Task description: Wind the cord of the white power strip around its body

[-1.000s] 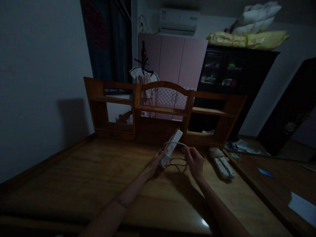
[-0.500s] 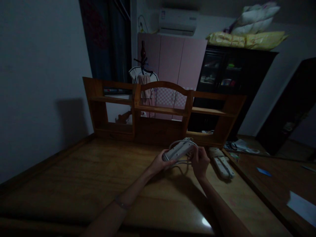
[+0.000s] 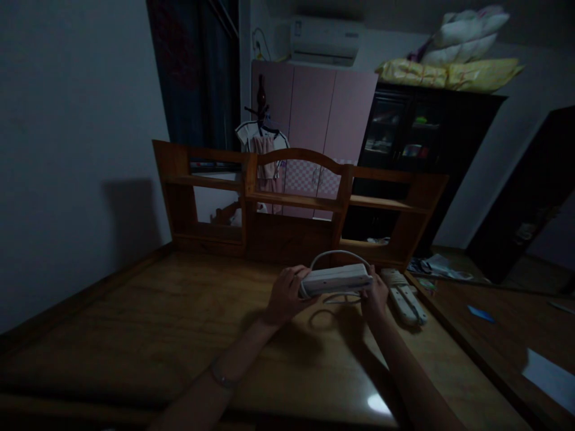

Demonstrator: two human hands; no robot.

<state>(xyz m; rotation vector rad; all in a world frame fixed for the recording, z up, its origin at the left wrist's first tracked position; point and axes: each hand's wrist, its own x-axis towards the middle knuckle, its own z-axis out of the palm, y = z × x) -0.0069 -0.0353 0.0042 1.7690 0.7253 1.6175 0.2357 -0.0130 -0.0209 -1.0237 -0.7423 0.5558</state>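
Observation:
A white power strip point(image 3: 336, 279) is held above the desk, its long side turned toward me. My left hand point(image 3: 287, 293) is closed round its left end, where turns of cord are wrapped. At the other end, my right hand point(image 3: 374, 293) is closed on the white cord point(image 3: 340, 252), which arcs over the strip and loops below it. Whether those fingers also press on the strip's end is hard to make out. Right of this hand, a second power strip point(image 3: 405, 302) lies on the desk with its cord wound round it.
The wooden desk point(image 3: 157, 335) carries a low shelf unit point(image 3: 294, 202) along its back edge. A wall point(image 3: 81, 149) borders it on the left. To the right, a lower brown surface holds a blue card point(image 3: 480, 313) and white paper point(image 3: 550, 377).
The power strip has turned from slanting to nearly level, showing its side. My right hand has moved slightly right with the cord, and the loop over the strip has widened.

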